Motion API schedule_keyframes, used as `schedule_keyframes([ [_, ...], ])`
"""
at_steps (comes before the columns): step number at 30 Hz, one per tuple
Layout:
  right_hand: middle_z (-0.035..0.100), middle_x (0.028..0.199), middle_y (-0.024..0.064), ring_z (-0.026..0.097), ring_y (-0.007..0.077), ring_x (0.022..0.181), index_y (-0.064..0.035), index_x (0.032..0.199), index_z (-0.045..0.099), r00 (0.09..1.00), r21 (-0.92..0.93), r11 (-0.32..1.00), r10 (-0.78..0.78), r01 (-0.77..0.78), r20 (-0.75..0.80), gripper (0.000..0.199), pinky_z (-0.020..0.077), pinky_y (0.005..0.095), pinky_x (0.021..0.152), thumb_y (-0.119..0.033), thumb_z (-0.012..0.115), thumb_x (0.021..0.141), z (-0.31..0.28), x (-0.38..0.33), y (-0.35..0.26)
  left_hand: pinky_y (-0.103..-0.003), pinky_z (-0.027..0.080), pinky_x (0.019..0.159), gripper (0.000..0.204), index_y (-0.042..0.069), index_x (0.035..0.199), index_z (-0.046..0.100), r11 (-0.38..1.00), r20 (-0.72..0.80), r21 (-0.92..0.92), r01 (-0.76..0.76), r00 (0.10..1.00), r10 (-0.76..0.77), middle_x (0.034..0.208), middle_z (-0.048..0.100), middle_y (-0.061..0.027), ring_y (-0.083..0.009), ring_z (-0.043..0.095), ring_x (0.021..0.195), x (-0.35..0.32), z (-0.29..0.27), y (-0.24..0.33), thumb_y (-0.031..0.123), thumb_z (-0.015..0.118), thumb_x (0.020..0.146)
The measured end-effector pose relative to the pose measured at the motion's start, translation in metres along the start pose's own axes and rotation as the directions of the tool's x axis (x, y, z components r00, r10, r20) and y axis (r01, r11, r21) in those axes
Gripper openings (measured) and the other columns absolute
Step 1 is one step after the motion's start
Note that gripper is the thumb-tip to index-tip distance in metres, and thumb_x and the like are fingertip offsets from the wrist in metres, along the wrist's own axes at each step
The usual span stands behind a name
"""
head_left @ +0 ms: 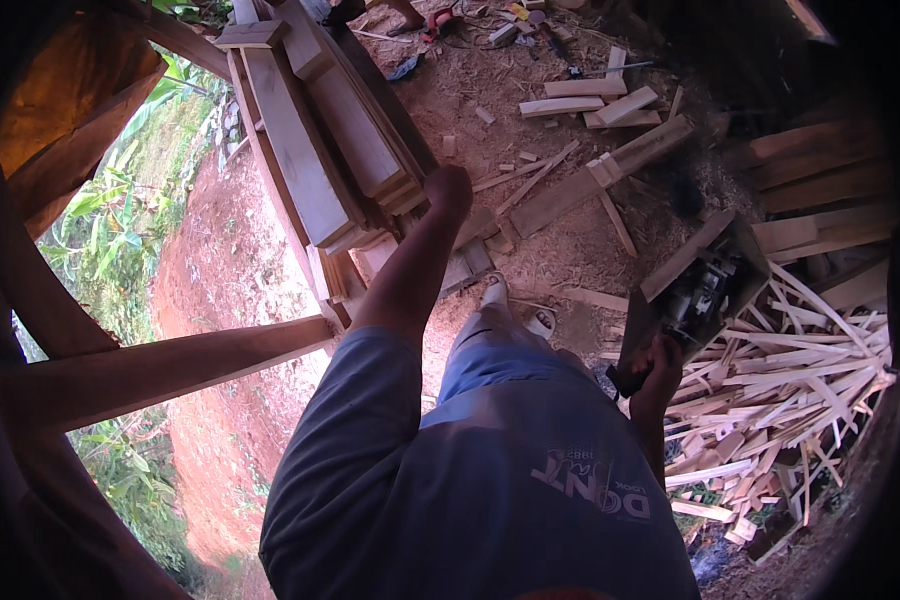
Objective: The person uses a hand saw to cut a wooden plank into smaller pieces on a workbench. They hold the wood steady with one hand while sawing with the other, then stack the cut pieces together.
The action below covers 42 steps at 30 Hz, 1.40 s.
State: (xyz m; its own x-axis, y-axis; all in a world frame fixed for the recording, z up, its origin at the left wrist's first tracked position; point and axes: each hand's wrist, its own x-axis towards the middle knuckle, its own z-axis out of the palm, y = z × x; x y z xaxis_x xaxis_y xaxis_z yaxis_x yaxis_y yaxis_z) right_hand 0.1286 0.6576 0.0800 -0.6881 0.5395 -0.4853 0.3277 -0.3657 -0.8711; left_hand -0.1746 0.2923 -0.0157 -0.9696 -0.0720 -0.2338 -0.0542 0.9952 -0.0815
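Observation:
My left arm reaches forward to a stack of sawn wooden planks [300,150]. At the stack's near right edge rests my left hand [450,190], its fingers hidden from this view. Low on the right, my right hand [658,368] is closed on a dark power tool [695,300] with a metal motor-like body. Flat board-like sides flank the tool; its exact kind cannot be made out in the shadow.
Thin wood offcuts [770,400] lie heaped at the right. Short cut blocks [595,100] and a long board [560,200] lie on the sawdust-covered ground ahead. A timber beam [170,370] crosses at the left. At the top, another person's hand [405,15] is near a red tool [440,22].

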Motion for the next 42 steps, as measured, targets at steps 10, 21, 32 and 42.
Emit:
schedule_keyframes([
  [10,0.044,0.07,-0.0002,0.045,0.0115,0.058,-0.0032,0.11,0.058,0.999,-0.032,0.999,0.036,-0.037,-0.027,0.013,0.0396,0.0296,0.054,-0.014,0.062,0.104,-0.011,0.006,0.008,-0.043,0.056,0.071,0.017,0.003,0.102,0.066,0.92,-0.547,-0.071,-0.385,0.787,0.287,0.087,0.073,-0.014,-0.0292,0.072,0.091,-0.064,-0.065,0.014,0.017,0.065,0.092],
  [21,0.042,0.075,-0.0012,0.04,0.0096,0.058,-0.0044,0.108,0.058,0.989,0.058,0.995,0.068,-0.076,0.134,0.012,0.0378,0.029,0.054,-0.015,0.064,0.104,0.011,0.032,0.025,-0.032,0.046,0.049,0.046,0.006,0.115,0.062,-0.02,0.412,-0.91,0.414,0.898,-0.157,0.077,0.057,-0.0038,-0.014,0.056,0.054,-0.264,-0.043,-0.138,0.046,0.04,0.113],
  [32,0.044,0.075,-0.0004,0.044,0.01,0.058,-0.0049,0.107,0.058,0.973,0.0,0.991,0.134,-0.136,0.186,0.013,0.0393,0.0282,0.053,-0.014,0.065,0.103,0.027,0.022,0.022,-0.047,0.053,0.085,0.034,-0.002,0.107,0.072,0.788,-0.191,-0.504,0.353,0.845,-0.5,0.101,0.071,-0.0227,-0.0391,0.068,0.096,-0.212,0.026,-0.302,0.027,0.077,0.091],
  [42,0.044,0.075,0.0001,0.045,0.0105,0.058,-0.0042,0.107,0.058,0.994,0.006,0.997,0.082,-0.083,0.073,0.013,0.0397,0.0288,0.053,-0.014,0.065,0.103,0.019,0.01,0.01,-0.052,0.056,0.092,0.045,0.004,0.124,0.07,0.83,-0.119,-0.313,0.462,0.848,-0.517,0.117,0.066,-0.0292,-0.0451,0.068,0.107,-0.157,0.036,-0.299,0.036,0.073,0.093],
])
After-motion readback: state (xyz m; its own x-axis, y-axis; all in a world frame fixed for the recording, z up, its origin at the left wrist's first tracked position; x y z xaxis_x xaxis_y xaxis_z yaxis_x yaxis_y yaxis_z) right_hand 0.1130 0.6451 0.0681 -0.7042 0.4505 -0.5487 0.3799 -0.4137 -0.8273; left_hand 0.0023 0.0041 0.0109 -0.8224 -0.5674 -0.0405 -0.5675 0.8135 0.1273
